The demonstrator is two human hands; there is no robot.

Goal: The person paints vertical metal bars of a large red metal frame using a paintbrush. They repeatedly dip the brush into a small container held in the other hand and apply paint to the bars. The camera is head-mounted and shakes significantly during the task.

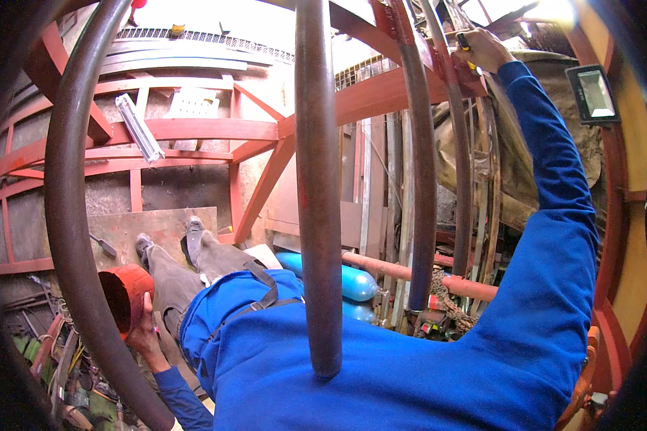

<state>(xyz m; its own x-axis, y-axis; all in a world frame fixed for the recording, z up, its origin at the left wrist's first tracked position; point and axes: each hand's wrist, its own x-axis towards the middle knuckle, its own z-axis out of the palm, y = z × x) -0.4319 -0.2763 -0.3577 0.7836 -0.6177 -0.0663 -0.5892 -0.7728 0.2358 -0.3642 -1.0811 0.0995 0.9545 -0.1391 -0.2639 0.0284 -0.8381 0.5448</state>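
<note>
At the lower left my left hand (pixel 146 336) grips a red pot (pixel 141 284) by its side. Its wide mouth faces left, and the inside looks dark red. My right arm reaches up to the far right, where my right hand (pixel 490 52) is closed around a paintbrush (pixel 464 43) with a black-and-yellow handle. The brush's far end is too small to make out clearly. It is beside a brown pipe (pixel 453 100) whose upper part is coated in glossy red.
Thick brown pipes (pixel 316 179) stand close before me. Red steel beams (pixel 194 129) cross behind. A blue gas cylinder (pixel 352 276) lies below, near a chain (pixel 449 309). A floodlight (pixel 592 93) hangs at the right. Cluttered scrap (pixel 57 352) fills the lower left.
</note>
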